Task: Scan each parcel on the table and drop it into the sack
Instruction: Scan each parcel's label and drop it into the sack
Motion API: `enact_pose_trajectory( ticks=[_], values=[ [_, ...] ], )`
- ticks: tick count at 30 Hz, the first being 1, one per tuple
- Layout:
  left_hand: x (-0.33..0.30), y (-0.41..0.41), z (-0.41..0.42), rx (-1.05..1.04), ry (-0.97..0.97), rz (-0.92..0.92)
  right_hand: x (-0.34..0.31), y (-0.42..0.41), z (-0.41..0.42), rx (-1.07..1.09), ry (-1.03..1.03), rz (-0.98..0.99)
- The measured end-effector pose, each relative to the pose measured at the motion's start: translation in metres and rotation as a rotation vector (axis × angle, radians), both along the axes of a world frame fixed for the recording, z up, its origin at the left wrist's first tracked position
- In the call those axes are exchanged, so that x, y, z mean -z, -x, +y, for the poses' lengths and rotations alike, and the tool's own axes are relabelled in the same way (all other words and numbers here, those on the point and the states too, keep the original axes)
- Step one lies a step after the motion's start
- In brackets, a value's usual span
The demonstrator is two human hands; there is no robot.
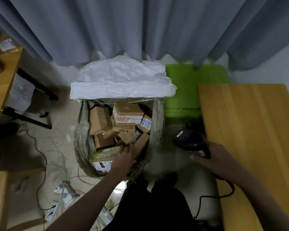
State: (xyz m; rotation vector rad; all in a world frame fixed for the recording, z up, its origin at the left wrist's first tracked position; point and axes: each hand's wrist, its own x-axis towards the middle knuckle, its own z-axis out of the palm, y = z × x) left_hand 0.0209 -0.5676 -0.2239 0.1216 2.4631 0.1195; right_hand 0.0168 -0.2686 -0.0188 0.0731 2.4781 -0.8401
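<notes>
The woven sack (80, 140) stands open on the floor in the middle, its white liner (122, 80) folded back at the far rim. Several brown cardboard parcels (127, 114) fill it. My left hand (123, 160) reaches over the sack's near rim, fingers touching a brown parcel (141, 142) that leans against the right wall; whether it grips is unclear. My right hand (212, 155) holds a black barcode scanner (190, 140) by its handle, between the sack and the wooden table (250, 130) at the right. No parcel shows on the visible tabletop.
Grey curtains (140, 27) hang behind the sack. A green stool (190, 90) stands beside it at the back right. Another wooden table (0, 84) with a parcel is at the left. Cables and power strips (57, 189) lie on the floor. The scanner's cord (212, 197) trails down.
</notes>
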Motion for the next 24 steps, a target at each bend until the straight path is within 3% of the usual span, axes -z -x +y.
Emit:
enact_pose_trajectory(
  ticks=[6, 11, 18, 24],
  values=[
    [-0.019, 0.015, -0.007, -0.031, -0.050, 0.031, -0.004, -0.010, 0.007, 0.082, -0.018, 0.012],
    [-0.076, 0.083, 0.015, 0.258, -0.085, 0.139, -0.019, -0.019, 0.022, 0.162, -0.035, 0.038],
    [-0.171, 0.151, 0.138, 0.694, -0.165, 0.435, -0.054, -0.070, 0.082, 0.377, 0.008, 0.079],
    [-0.197, 0.118, 0.278, 0.900, -0.295, 0.469, -0.072, -0.160, 0.154, 0.673, 0.012, 0.163]
  ],
)
